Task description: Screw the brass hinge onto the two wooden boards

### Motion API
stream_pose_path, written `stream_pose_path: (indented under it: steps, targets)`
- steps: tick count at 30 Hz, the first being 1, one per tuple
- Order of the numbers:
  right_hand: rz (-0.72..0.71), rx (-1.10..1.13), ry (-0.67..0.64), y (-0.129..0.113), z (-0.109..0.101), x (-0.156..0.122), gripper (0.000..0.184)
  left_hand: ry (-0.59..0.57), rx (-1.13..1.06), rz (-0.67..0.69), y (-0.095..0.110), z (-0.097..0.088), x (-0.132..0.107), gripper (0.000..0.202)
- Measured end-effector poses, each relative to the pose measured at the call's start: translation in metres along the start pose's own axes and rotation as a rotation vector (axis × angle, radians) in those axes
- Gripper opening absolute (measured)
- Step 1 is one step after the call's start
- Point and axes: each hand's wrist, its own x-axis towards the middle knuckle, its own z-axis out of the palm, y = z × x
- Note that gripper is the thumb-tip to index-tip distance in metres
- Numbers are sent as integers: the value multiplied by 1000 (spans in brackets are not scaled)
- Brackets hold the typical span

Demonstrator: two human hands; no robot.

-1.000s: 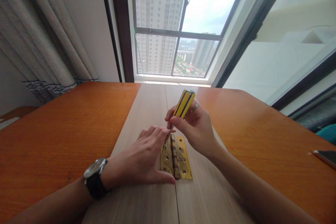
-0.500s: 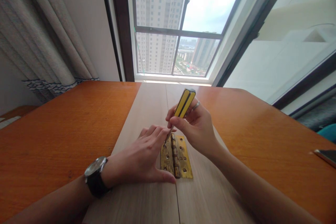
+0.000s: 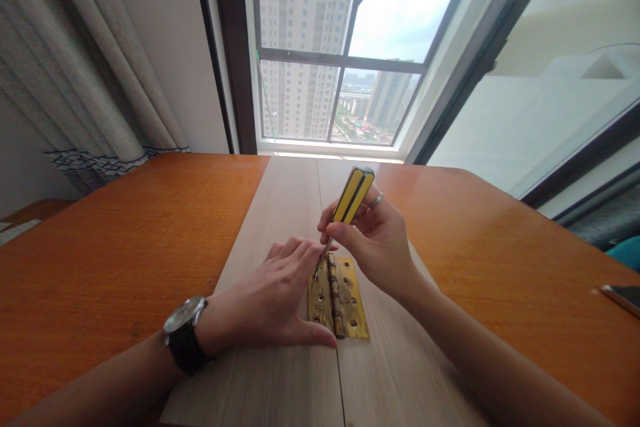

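A worn brass hinge lies flat on a pale wood board, its knuckle running up the middle. My left hand spans its left leaf, with the thumb at the lower end and the fingertips at the top. My right hand grips a screwdriver with a yellow and black handle. The thin shaft slants down to the hinge's upper left corner, beside my left fingertips. The tip itself is partly hidden there. A black-strapped wristwatch sits on my left wrist.
The pale board lies across an orange wooden table. A phone rests at the table's right edge. Beyond the far edge stand a tall window and a grey curtain. A teal object shows at the right.
The whole scene sits slightly further right and higher in the view. Both hands keep the same hold on the screwdriver and hinge.
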Motion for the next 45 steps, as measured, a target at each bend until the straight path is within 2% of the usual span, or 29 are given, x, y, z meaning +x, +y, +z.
stream_pose_path:
  steps: [9, 11, 15, 17, 21, 23, 27, 30, 45]
  targets:
    - [-5, -53, 51, -2, 2, 1, 42, -20, -12, -7, 2, -3, 1, 94]
    - [2, -75, 48, -2, 2, 1, 42, -37, -32, -14, 3, -4, 2, 83]
    - [-32, -163, 55, -2, 2, -1, 39, -66, -74, -60, 3, -7, 4, 41]
    - [-60, -199, 62, -2, 3, -2, 39, -48, -88, -83, 3, -8, 4, 33]
    - [-71, -193, 53, -1, 2, -3, 37, -3, -97, -91, -1, -11, 5, 30]
    - [-64, -186, 57, 0, 1, -3, 37, -18, -99, -67, -2, -13, 5, 33]
    - [-55, -177, 56, 0, 1, -3, 37, -87, -69, -10, -4, -14, 3, 79]
    - [-60, -168, 52, -1, 1, -3, 37, -90, -29, 20, -4, -11, 2, 97]
    - [-101, -132, 53, 3, 0, -2, 31, -82, 23, 53, -9, -3, 0, 95]
